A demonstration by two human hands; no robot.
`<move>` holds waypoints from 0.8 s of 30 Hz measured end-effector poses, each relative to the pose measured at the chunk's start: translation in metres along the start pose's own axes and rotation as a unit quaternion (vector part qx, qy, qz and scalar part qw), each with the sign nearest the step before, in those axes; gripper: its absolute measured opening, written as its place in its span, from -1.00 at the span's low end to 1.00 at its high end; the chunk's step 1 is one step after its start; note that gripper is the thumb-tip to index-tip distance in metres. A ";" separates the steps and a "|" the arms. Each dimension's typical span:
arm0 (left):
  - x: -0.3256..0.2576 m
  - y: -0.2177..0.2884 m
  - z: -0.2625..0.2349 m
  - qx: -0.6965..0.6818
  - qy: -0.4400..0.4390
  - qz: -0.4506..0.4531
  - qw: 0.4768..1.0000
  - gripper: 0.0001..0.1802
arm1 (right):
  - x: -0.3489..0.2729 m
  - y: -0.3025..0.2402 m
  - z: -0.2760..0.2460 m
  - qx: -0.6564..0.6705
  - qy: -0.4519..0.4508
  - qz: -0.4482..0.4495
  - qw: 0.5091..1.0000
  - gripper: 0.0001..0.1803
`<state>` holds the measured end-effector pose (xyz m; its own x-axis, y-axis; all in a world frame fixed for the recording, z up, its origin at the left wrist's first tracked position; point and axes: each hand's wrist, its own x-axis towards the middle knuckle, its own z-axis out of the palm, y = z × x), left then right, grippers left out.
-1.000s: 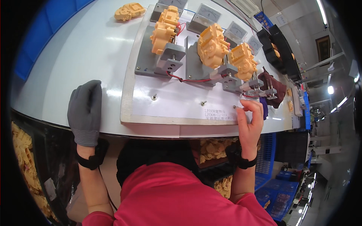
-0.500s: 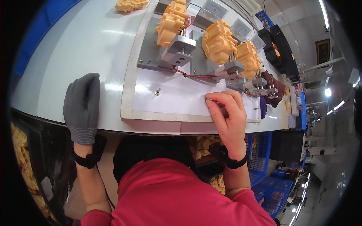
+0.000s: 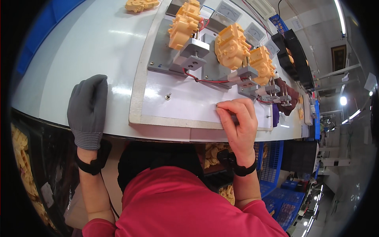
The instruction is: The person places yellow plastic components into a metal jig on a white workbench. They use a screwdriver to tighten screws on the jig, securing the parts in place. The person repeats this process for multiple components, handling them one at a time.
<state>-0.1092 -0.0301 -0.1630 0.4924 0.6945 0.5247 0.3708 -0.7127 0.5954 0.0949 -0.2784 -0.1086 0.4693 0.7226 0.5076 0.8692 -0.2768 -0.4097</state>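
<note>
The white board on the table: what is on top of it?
Three orange plastic housings on grey fixtures, panel meters and a toggle switch. The bare right hand covers part of the board; anything between its fingertips is hidden.

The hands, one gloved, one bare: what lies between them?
Between the gloved left hand and the bare right hand, the head view shows white tabletop, then the white board bearing a small metal switch.
</note>
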 end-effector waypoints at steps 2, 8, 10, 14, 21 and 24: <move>-0.001 -0.001 0.000 0.002 0.005 0.001 1.000 -0.83 | -0.001 0.000 0.001 0.001 0.002 -0.005 1.000 -0.81; -0.003 0.006 -0.007 -0.166 0.000 -0.067 0.984 -0.84 | -0.003 -0.002 0.004 0.029 0.004 0.030 0.999 -0.82; -0.009 0.025 -0.011 -0.226 0.007 -0.040 0.973 -0.81 | -0.004 -0.004 0.002 0.030 -0.003 0.045 0.999 -0.81; -0.005 0.067 -0.016 -0.148 -0.017 0.096 0.984 -0.73 | -0.001 -0.006 0.002 0.019 -0.006 0.049 0.999 -0.81; 0.004 0.081 0.015 -0.133 -0.043 0.091 0.986 -0.84 | -0.002 -0.010 0.000 0.002 -0.008 0.052 0.999 -0.82; 0.000 0.077 0.020 -0.154 -0.034 0.083 0.984 -0.86 | -0.004 -0.009 0.001 0.001 -0.009 0.047 0.999 -0.82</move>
<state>-0.0646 -0.0871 -0.1293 0.5821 0.5549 0.5944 0.0293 -0.7448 0.6666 0.0852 -0.2780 -0.1078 0.5453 0.7052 0.4532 0.8214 -0.3417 -0.4566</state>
